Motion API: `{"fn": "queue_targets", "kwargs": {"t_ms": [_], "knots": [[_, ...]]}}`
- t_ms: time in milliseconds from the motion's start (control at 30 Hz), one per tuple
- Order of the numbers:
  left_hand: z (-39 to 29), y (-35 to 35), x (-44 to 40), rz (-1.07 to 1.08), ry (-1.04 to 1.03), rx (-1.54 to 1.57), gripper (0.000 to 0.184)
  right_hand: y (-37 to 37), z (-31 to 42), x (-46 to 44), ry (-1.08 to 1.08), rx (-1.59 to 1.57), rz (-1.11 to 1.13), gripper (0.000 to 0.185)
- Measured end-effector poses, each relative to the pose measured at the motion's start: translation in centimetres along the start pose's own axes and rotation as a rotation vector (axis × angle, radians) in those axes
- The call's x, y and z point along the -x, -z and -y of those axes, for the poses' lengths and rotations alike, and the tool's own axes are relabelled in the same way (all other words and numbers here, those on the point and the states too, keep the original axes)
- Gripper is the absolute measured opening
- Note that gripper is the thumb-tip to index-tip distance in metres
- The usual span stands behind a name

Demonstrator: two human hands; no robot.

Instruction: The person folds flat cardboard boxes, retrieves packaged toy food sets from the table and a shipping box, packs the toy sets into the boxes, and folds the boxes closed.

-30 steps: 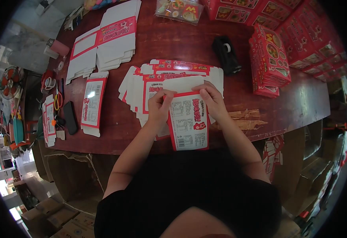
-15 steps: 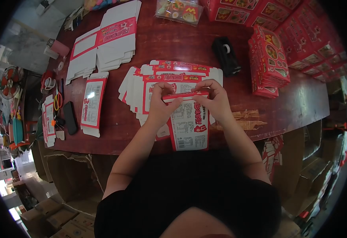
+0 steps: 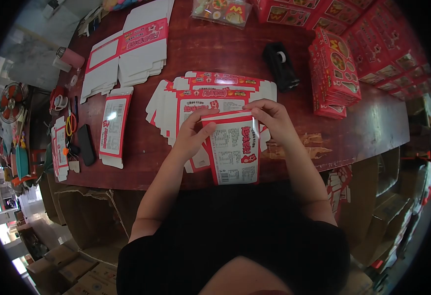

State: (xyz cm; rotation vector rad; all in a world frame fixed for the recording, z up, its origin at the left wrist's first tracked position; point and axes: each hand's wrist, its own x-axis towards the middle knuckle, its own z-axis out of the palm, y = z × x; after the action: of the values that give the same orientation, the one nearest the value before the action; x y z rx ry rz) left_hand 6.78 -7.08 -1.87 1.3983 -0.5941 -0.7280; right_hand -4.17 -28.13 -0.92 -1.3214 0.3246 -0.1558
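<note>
A red-and-white printed carton (image 3: 234,150) stands in front of me, its printed panel with small text and a barcode facing up. My left hand (image 3: 192,136) grips its upper left corner, thumb on the panel near the red edge. Fingers of my right hand (image 3: 272,121) are closed on the upper right corner. The fingertips behind the carton are partly hidden. Beneath and beyond it lies a stack of flat carton blanks (image 3: 186,109) in the same print.
More flat blanks (image 3: 145,51) lie at the back left, near a single carton (image 3: 114,127). A black phone (image 3: 86,144) and yellow-handled scissors (image 3: 71,123) are at the left. A tape dispenser (image 3: 280,67) stands right of centre, beside stacked red boxes (image 3: 334,73).
The carton's top end, pinched between both hands before, now lies flatter with a straight red-and-white edge showing. My hands have moved slightly apart, out to the corners.
</note>
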Motion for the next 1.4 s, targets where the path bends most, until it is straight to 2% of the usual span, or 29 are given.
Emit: {"fn": "queue_targets", "kwargs": {"t_ms": [133,233,333,433,533,633,700,767,867,1067,1167,1267,1400], "knots": [[0.5,-0.2,0.1,0.053,-0.101,-0.174,0.032,0.5,-0.2,-0.6,-0.11,-0.137,-0.013,0.016],[0.6,-0.7,0.4,0.012,-0.067,-0.118,0.029,0.2,-0.1,-0.6,-0.029,0.07,0.01,0.013],[1.2,-1.8,0.7,-0.098,-0.105,-0.09,0.027,-1.0,1.7,0.6,0.102,0.278,0.119,0.02],[1.3,-2.9,0.5,-0.147,-0.077,-0.024,0.026,0.0,1.7,0.5,0.09,0.363,0.158,0.028],[1.2,-3.5,-0.1,-0.268,-0.116,-0.151,0.025,-0.2,1.6,0.9,0.109,0.332,0.144,0.027],[0.2,-2.3,-1.1,-0.328,-0.173,-0.266,0.023,1.6,0.2,-0.2,0.38,0.202,-0.032,0.028],[-0.8,-0.9,-1.9,-0.401,-0.177,-0.249,0.024,5.8,0.0,-2.3,0.438,0.506,-0.424,0.028],[-1.6,0.4,-2.3,-0.454,-0.195,-0.255,0.03,9.3,0.5,-3.1,0.327,0.719,-0.668,0.027],[-2.1,2.2,-2.3,-0.433,-0.169,-0.358,0.035,13.5,-2.0,-5.1,0.204,0.586,-0.627,0.028],[-2.3,2.3,-2.0,-0.423,-0.182,-0.343,0.042,14.1,0.0,-5.5,-0.183,0.251,-0.462,0.017],[-1.2,2.6,-2.0,-0.421,-0.136,-0.315,0.042,14.9,-1.9,-6.3,-0.021,0.09,-0.423,0.012],[-1.0,2.6,-2.1,-0.404,-0.13,-0.282,0.042,13.4,-3.6,-6.0,0.187,0.089,-0.572,0.01],[-1.1,2.1,-1.9,-0.398,-0.112,-0.239,0.041,11.8,-4.2,-5.3,0.326,-0.192,-0.635,0.009]]}}
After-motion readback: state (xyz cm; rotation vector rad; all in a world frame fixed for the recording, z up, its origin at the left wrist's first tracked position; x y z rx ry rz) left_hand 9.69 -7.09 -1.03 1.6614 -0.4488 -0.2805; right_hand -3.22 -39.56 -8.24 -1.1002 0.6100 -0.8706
